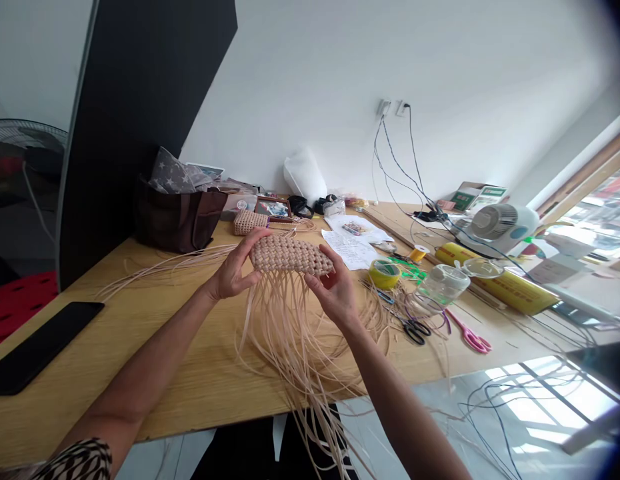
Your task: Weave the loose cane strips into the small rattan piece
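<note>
A flat woven beige piece [290,255] is held up above the wooden table [190,373], with many long loose strands [295,333] hanging from its lower edge onto the table and over its front edge. My left hand [235,267] grips the piece's left end, fingers curled over the top. My right hand [335,283] pinches its right end from below. A second, smaller woven piece [250,221] lies on the table behind.
A dark bag [177,217], a black phone [37,347], papers [353,250], a yellow tape roll [384,273], black scissors [415,328], pink scissors [470,335], a clear container [443,283], a small fan [495,227] and cables lie around.
</note>
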A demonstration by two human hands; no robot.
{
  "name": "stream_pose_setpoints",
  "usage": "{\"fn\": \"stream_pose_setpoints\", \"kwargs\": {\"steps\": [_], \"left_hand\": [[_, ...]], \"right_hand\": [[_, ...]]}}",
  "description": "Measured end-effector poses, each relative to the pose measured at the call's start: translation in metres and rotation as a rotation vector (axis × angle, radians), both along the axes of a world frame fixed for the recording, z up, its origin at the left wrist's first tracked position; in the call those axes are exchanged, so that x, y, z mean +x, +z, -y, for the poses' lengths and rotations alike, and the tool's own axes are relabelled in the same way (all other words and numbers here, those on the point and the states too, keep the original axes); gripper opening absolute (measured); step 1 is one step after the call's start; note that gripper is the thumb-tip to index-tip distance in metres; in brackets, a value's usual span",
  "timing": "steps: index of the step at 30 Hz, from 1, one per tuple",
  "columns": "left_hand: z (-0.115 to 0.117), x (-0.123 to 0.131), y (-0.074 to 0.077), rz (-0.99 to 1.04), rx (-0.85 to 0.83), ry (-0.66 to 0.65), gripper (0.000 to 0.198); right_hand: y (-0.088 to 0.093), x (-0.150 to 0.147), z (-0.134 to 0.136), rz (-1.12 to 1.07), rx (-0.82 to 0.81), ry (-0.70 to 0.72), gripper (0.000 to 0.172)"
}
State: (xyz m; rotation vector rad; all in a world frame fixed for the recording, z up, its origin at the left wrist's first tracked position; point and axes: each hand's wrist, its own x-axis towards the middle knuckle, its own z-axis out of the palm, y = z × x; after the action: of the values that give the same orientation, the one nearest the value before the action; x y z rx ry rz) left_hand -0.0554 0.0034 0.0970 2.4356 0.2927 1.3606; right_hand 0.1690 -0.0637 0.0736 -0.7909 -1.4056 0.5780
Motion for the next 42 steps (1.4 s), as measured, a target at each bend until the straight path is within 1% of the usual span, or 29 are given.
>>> {"fn": "stream_pose_setpoints", "kwargs": {"steps": [3,5,11,15,18,21,23,25,27,30,33,36,39,42], "left_hand": [[-0.002,0.001,-0.004,0.059,-0.04,-0.052,0.086],[-0.002,0.001,-0.004,0.064,-0.04,-0.06,0.09],[0.001,0.0,-0.002,0.025,0.039,-0.046,0.077],[0.003,0.0,0.004,0.007,0.081,-0.04,0.066],[0.004,-0.001,0.007,-0.029,0.08,-0.023,0.053],[0.001,-0.003,0.005,-0.018,-0.008,0.002,0.047],[-0.004,-0.005,0.0,0.031,-0.098,0.011,0.046],[-0.009,-0.007,-0.004,0.082,-0.18,0.014,0.045],[-0.013,-0.007,-0.006,0.1,-0.252,0.032,0.044],[-0.012,-0.006,-0.003,0.12,-0.356,0.09,0.04],[-0.009,-0.004,0.0,0.197,-0.475,0.141,0.037],[-0.008,0.0,-0.001,0.267,-0.592,0.11,0.037],[-0.008,0.006,-0.007,0.339,-0.71,0.024,0.037],[-0.006,0.013,-0.01,0.431,-0.787,-0.007,0.037]], "right_hand": [[-0.002,0.003,-0.001,0.055,0.056,-0.038,0.06],[-0.004,0.004,-0.002,0.086,0.083,-0.067,0.06],[-0.007,0.005,-0.003,0.118,0.114,-0.1,0.06],[-0.007,0.005,-0.004,0.071,0.118,-0.058,0.06],[-0.007,0.005,-0.002,0.015,0.074,-0.02,0.062],[-0.005,0.005,0.001,-0.036,-0.028,0.054,0.062],[-0.005,0.007,0.002,-0.07,-0.069,0.1,0.057],[-0.005,0.009,0.001,-0.085,-0.08,0.109,0.052],[-0.006,0.011,-0.002,-0.068,-0.089,0.066,0.05],[-0.007,0.012,-0.007,0.001,-0.115,-0.039,0.047],[-0.005,0.011,-0.008,0.102,-0.141,-0.062,0.04],[-0.001,0.009,-0.006,0.147,-0.159,-0.058,0.035],[0.002,0.005,-0.004,0.084,-0.166,-0.039,0.034],[0.004,0.002,-0.005,0.035,-0.174,-0.02,0.037]]}}
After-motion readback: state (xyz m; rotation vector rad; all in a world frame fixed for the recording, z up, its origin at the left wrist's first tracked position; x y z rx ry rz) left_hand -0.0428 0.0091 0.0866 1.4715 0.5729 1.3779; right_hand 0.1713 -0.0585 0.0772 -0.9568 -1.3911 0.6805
